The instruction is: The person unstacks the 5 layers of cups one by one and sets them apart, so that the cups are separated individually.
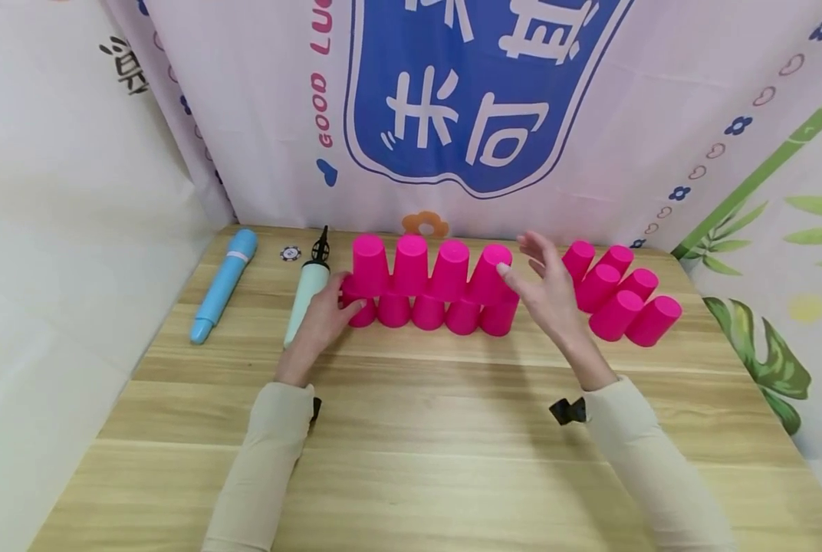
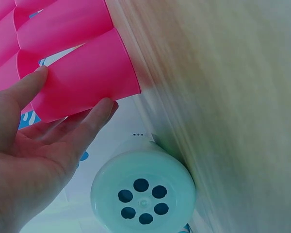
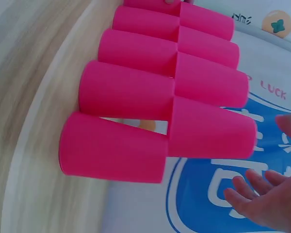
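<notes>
Several pink cups stand upside down in a bottom row, side by side. A second row of inverted cups rests on top, bridging the cups below. My left hand is at the left end, its thumb and fingers on either side of the end bottom cup. By the right end of the upper row my right hand is raised, fingers spread and holding nothing. The right wrist view shows that hand apart from the end upper cup.
More inverted pink cups stand grouped at the right. A mint-green hand pump lies close by my left hand, with a blue pump farther left. A small round chip lies near the back edge. A printed curtain hangs behind the table.
</notes>
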Motion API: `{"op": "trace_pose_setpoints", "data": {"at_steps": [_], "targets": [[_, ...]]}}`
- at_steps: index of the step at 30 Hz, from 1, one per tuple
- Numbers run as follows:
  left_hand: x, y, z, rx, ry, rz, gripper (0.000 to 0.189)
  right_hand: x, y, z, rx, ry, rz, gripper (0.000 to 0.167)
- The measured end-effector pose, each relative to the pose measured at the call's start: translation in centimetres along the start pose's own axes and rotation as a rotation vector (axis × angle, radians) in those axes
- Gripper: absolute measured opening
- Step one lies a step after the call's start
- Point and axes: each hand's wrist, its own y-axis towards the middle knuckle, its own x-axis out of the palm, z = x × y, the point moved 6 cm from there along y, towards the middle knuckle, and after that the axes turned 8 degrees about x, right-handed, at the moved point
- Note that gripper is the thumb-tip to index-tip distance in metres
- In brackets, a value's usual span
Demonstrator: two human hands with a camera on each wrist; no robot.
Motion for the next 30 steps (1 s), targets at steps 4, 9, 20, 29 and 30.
{"op": "trace_pose_setpoints", "data": {"at_steps": [4, 9, 20, 29, 30], "targets": [[0.2, 0.1, 0.0, 0.003, 0.009, -0.002, 0.059, 1.2, 1.2, 3.0, 0.052, -0.024, -0.037, 0.071], [0.0, 0.0, 0.3, 0.007, 0.007, 0.004, 0.058, 1.9, 1.3, 3.4, 0.066, -0.038, -0.045, 0.070], [-0.1, -0.2, 0.2, 0.004, -0.003, 0.003, 0.059, 2.6, 1.3, 4.0, 0.055, -0.043, -0.008, 0.061], [0.0, -0.1, 0.2, 0.008, -0.001, 0.007, 0.059, 0.0, 1.7, 3.6, 0.073, 0.047, 0.115, 0.059], [0.0, -0.1, 0.2, 0.008, 0.000, 0.007, 0.059, -0.7, 1.8, 3.5, 0.070, 0.053, 0.136, 0.059]]}}
